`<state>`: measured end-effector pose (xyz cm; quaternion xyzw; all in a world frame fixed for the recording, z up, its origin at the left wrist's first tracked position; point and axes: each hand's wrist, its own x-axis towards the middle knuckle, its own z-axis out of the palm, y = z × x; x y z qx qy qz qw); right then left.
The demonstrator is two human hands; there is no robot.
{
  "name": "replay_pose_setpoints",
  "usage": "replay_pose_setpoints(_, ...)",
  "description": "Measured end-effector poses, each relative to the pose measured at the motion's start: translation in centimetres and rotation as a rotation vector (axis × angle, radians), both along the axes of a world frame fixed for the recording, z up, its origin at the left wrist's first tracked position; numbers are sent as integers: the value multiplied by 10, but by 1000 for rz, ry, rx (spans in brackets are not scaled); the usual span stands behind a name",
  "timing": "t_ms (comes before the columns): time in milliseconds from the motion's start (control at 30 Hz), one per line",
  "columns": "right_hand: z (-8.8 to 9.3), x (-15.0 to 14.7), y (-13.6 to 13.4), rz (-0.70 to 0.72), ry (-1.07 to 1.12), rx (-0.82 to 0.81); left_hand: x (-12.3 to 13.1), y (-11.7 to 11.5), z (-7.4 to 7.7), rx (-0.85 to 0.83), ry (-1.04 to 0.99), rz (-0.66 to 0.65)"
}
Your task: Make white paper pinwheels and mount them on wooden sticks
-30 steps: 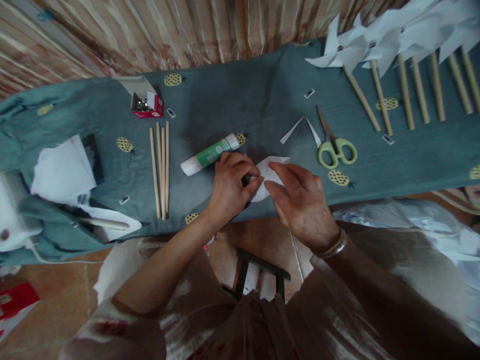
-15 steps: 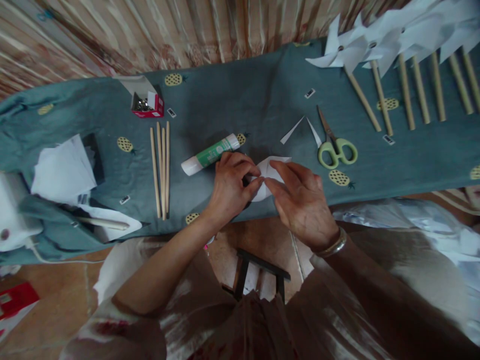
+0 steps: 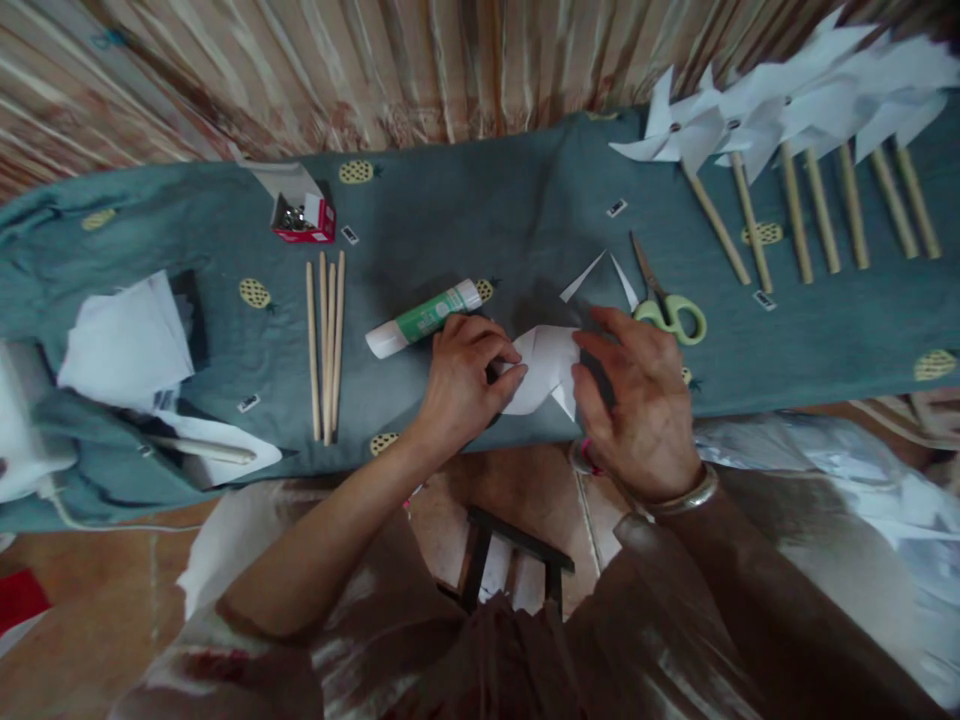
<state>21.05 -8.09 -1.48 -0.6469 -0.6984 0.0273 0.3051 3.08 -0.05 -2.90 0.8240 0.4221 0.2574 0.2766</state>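
Observation:
A folded white paper piece (image 3: 544, 368) lies on the teal cloth (image 3: 465, 215) near the table's front edge. My left hand (image 3: 461, 380) pinches the paper's left side with thumb and fingers. My right hand (image 3: 645, 410) rests to the right of the paper, fingers spread, its fingertips at the paper's right edge. A green and white glue stick (image 3: 424, 317) lies just beyond my left hand. Green-handled scissors (image 3: 667, 300) lie past my right hand, partly hidden by its fingers.
Several thin wooden sticks (image 3: 325, 345) lie left of the glue. A small red box of pins (image 3: 304, 215) stands behind them. Finished white pinwheels (image 3: 757, 125) on sticks line the far right. White paper sheets (image 3: 124, 345) lie at the left. Two paper slivers (image 3: 600, 275) lie by the scissors.
My right hand has moved right, off the top of the paper to its right edge, and more of the paper shows. The view has shifted slightly.

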Motion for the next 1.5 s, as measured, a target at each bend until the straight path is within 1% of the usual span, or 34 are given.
replay_pose_setpoints(167, 0, 5, 6, -91, 247, -140, 1, 0, -1, 1, -6, 9)
replay_pose_setpoints(267, 0, 6, 7, -150, 294, -150, 1, 0, -1, 11, -13, 12)
replay_pose_setpoints(333, 1, 7, 6, -134, 270, -102, 1, 0, -2, 15, -11, 9)
replay_pose_setpoints(400, 1, 9, 4, -44, 237, -80, 0, 0, -2, 16, -7, 2)
replay_pose_setpoints(500, -1, 11, 1, 107, 246, -131, 0, 0, -2, 16, -3, 1)
replay_pose_setpoints(600, -4, 12, 0, 162, 250, -161, 0, 0, -1, 11, 2, 2)
replay_pose_setpoints(733, -6, 9, 3, 160, 247, -141, 0, 0, 0, 1, 3, -5)
replay_pose_setpoints(1033, -8, -3, 7, 91, 183, -61, -1, 0, 0, 1, -8, -21)
replay_pose_setpoints(1500, -8, -15, 8, 52, 136, -66, 2, -1, 1, -33, -16, -20)
